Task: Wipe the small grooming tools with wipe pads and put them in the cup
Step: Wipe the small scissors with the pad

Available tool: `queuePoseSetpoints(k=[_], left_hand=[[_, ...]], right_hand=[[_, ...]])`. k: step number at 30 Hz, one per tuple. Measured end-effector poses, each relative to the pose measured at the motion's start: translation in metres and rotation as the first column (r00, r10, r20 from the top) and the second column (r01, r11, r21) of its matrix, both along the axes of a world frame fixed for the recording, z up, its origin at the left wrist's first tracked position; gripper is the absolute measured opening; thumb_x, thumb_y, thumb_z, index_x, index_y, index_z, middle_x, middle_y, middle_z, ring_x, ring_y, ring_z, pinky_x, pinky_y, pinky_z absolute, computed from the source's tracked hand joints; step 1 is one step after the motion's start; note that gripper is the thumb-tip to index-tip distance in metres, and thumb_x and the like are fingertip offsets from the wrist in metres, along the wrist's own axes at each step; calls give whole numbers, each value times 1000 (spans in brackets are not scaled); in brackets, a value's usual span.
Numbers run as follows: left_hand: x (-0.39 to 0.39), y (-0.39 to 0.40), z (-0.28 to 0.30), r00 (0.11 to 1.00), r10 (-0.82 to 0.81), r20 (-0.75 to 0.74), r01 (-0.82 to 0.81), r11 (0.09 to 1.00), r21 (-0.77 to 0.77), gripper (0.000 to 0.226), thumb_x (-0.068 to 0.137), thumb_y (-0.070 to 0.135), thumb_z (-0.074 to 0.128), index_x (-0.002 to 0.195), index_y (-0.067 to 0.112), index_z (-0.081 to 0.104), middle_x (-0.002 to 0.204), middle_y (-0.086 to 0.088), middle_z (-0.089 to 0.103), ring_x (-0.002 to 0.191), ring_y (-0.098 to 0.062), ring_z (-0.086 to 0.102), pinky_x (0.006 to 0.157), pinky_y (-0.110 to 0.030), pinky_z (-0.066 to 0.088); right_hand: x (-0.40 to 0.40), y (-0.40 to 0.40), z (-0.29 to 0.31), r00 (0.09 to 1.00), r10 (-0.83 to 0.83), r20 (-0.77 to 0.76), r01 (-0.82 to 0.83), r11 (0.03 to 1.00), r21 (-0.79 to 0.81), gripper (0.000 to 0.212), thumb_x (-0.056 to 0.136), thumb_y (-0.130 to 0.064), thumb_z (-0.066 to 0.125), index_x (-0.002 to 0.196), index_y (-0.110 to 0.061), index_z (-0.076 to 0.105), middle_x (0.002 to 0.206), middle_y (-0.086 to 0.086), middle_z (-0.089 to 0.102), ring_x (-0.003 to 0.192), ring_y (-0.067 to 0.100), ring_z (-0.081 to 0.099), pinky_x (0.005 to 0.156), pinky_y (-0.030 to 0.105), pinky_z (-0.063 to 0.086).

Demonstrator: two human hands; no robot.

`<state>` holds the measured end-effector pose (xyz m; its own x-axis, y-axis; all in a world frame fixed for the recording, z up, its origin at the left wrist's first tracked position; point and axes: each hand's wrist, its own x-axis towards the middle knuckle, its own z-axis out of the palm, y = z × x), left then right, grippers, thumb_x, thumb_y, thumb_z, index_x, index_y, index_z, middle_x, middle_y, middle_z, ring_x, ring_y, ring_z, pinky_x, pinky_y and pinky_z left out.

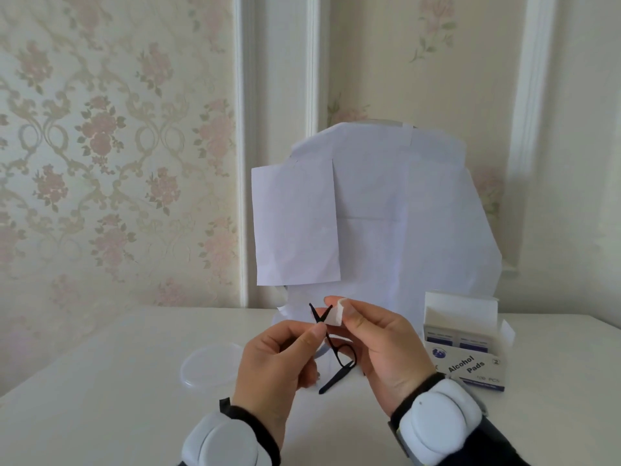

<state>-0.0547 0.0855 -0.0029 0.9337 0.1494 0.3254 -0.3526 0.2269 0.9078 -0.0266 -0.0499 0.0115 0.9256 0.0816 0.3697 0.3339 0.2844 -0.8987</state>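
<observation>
The left hand (pixel 279 361) pinches a pair of small black scissors (pixel 331 344) at the pivot between thumb and forefinger, blades spread open and pointing up, finger loops hanging below the grip. The right hand (pixel 383 344) pinches a folded white wipe pad (pixel 336 314) around the right-hand blade, just above and to the right of the left hand's pinch. Both wrists carry white rounded bands (pixel 440 422) on dark straps.

Under the hands lies a plain white table (pixel 100 381). Down and to the left of the grip a clear round lid (pixel 210 364) lies flat on it. To the right of the grip stands an open box (pixel 465 351) labelled "Alcohol Pads", its flap raised, sachets showing inside. Directly behind the grip, an upright rounded thing covered with white paper sheets (pixel 386 213) stands at the back of the table; what is under the paper cannot be told.

The wall behind bears pale floral wallpaper (pixel 111 146), broken by white vertical mouldings (pixel 279 129) beyond the paper-covered thing.
</observation>
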Motion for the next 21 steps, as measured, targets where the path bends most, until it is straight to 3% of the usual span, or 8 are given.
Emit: queuePoseSetpoints(k=[4, 8, 14, 17, 21], left_hand=[[0, -1, 0, 998, 46, 45, -49, 996, 70, 15, 84, 12, 70, 69, 8, 75, 50, -7, 56, 49, -23, 46, 44, -20, 39], [-2, -2, 1, 996, 63, 64, -70, 991, 114, 15, 83, 14, 71, 70, 9, 75, 49, -5, 55, 44, -19, 45, 46, -23, 38], [-5, -2, 2, 993, 89, 82, -100, 986, 132, 15, 82, 15, 72, 68, 11, 75, 49, -4, 57, 42, -16, 46, 45, -21, 38], [-6, -2, 3, 992, 95, 81, -104, 988, 113, 14, 82, 10, 71, 69, 7, 75, 47, -2, 57, 40, -15, 44, 42, -18, 38], [-6, -2, 3, 991, 99, 86, -109, 986, 123, 16, 84, 7, 70, 69, 6, 76, 46, -1, 57, 39, -14, 43, 41, -17, 38]], right_hand=[[-1, 2, -2, 998, -36, 47, 39, 997, -59, 35, 75, -34, 69, 104, -15, 76, 95, 12, 77, 92, 31, 73, 87, 42, 57], [-1, 1, -2, 993, -83, 89, 95, 985, -144, 33, 78, -33, 72, 108, -18, 70, 89, 8, 77, 85, 25, 74, 79, 31, 59], [0, 1, -2, 934, -271, 233, 333, 897, -290, 31, 71, -49, 74, 74, -18, 72, 70, 2, 73, 70, 21, 68, 70, 32, 57], [-2, 1, -3, 944, -211, 252, 290, 894, -342, 29, 79, -46, 69, 73, -18, 75, 71, 1, 73, 70, 15, 67, 71, 28, 56], [-4, 3, -2, 965, -130, 228, 203, 920, -335, 20, 89, -26, 68, 74, -15, 75, 71, 6, 72, 67, 9, 64, 70, 23, 55]])
